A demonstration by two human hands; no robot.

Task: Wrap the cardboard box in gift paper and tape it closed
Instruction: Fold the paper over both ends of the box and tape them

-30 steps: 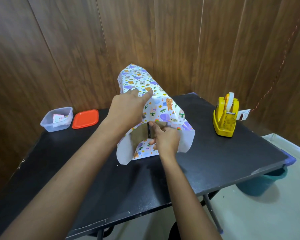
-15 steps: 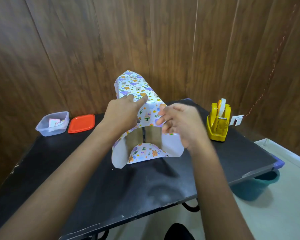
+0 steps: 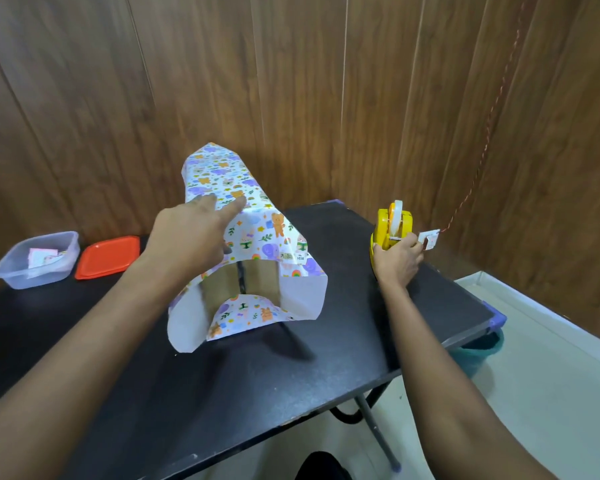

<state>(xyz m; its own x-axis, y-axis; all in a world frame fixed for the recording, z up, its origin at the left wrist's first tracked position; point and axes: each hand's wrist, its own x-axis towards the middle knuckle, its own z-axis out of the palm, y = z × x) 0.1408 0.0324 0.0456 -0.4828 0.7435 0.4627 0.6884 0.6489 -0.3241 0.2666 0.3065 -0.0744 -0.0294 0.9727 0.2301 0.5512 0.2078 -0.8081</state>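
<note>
**Box half wrapped, one hand over at the tape**

The cardboard box sat mid-way along the black table with the gift paper draped over it. The near end was left open, so bare cardboard showed. Only print I could read was "1038" on the paper's edge; the logo beside it was too tiny. Left hand pressed on the paper, fingers straight. Right hand curled round the cutter end of the yellow tape dispenser, off to the right. A clear tub and an orange lid sat far left.

A clear tub sits beside an orange lid on the black table.
</note>
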